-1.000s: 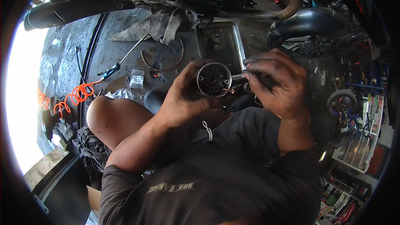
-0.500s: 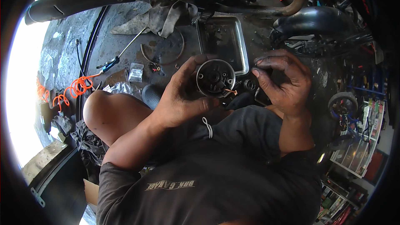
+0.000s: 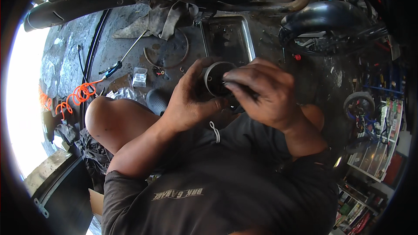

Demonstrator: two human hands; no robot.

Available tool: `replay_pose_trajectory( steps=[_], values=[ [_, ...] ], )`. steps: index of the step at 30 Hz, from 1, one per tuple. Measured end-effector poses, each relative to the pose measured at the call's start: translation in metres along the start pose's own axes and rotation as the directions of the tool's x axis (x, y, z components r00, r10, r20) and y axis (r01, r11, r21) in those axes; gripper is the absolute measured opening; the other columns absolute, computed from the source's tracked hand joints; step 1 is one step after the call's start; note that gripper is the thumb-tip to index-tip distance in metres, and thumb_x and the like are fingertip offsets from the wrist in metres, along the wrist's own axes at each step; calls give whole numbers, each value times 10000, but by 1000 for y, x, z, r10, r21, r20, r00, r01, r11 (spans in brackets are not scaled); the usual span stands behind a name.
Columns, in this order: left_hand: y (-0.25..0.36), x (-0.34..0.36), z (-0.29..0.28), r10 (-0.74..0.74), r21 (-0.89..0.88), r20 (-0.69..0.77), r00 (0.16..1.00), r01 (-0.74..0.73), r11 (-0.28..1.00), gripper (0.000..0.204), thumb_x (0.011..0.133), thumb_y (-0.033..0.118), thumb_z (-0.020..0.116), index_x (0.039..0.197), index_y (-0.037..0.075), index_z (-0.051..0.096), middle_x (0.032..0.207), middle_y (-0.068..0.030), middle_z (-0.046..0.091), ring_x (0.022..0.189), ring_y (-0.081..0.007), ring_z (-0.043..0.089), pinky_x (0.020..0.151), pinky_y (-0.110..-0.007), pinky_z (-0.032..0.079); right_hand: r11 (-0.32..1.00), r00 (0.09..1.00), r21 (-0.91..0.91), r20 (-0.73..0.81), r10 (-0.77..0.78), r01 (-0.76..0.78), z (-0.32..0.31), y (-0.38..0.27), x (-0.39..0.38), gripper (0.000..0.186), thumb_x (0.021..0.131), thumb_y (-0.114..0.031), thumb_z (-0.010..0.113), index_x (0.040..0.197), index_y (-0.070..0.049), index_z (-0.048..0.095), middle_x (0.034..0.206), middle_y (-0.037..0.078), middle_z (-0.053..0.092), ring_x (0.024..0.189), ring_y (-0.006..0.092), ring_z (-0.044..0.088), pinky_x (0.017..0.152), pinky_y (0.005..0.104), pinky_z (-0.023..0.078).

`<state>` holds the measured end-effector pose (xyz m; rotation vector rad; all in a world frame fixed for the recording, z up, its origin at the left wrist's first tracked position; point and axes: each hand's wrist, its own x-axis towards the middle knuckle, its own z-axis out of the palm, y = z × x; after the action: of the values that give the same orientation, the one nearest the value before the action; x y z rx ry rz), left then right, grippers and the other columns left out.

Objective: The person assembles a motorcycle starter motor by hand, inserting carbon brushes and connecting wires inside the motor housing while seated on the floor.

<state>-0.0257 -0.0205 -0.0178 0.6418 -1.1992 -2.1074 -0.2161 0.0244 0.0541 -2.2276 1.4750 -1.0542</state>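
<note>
My left hand (image 3: 186, 98) is wrapped around a round, cup-shaped metal housing (image 3: 209, 81), its open side facing up above my lap. The thumb lies along the near side and the fingers curl round the far left side. Over the housing's right half, my right hand (image 3: 269, 90) is closed in a pinch, with the thumb and fingertips at the opening. Whatever those fingertips hold, if anything, is too small or hidden to make out. The right hand also covers most of the housing's inside.
Beyond my hands lies a metal tray (image 3: 251, 39) on the dark floor, with a grey rag (image 3: 167, 17) to its left. A blue-handled air gun (image 3: 114, 67) with an orange coiled hose (image 3: 82, 90) is at left. A black fender (image 3: 324, 17) lies far right; shelves (image 3: 376, 148) stand at right.
My right hand has moved left from beside the housing to its opening, still pinched, covering much of the inside. The left hand keeps its hold on the housing, which looks slightly tilted now.
</note>
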Motion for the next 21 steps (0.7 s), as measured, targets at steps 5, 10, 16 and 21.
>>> replay_pose_trajectory(
  steps=[5, 10, 16, 21],
  values=[
    [-6, -2, 3, 12, 7, -42, 999, -11, 1000, 738, 751, -2, 786, 1411, 5, 457, 1240, -107, 637, 1168, -168, 611, 1004, -332, 500, 996, 992, -34, 96, 87, -84, 13, -5, 2, 320, 809, -30, 752, 1067, -60, 566, 791, 112, 651, 739, 307, 663, 655, 421, 525],
    [-9, -2, 4, 39, 59, -53, 998, -36, 998, 738, 744, 22, 785, 1406, 1, 460, 1215, -105, 645, 1135, -163, 620, 966, -320, 507, 980, 967, -37, 160, 198, -195, 15, -10, 6, 372, 790, -3, 765, 1066, -46, 519, 854, 126, 662, 822, 312, 715, 684, 409, 557],
    [-11, -4, 2, -5, 142, -51, 999, 12, 990, 720, 732, 25, 775, 1386, 7, 474, 1156, -96, 652, 1081, -154, 622, 936, -320, 513, 978, 962, -73, 177, 208, -198, 18, -10, 8, 370, 814, -34, 747, 1076, -54, 487, 747, 164, 625, 713, 373, 663, 629, 476, 512],
    [-7, -5, 2, -18, 50, -30, 999, 19, 999, 717, 742, 29, 785, 1387, 7, 475, 1161, -93, 645, 1087, -145, 613, 940, -321, 512, 974, 961, -134, 185, 206, -183, 14, -14, 10, 367, 810, -32, 753, 1054, -48, 481, 738, 170, 623, 709, 375, 661, 616, 474, 512]
  ],
)
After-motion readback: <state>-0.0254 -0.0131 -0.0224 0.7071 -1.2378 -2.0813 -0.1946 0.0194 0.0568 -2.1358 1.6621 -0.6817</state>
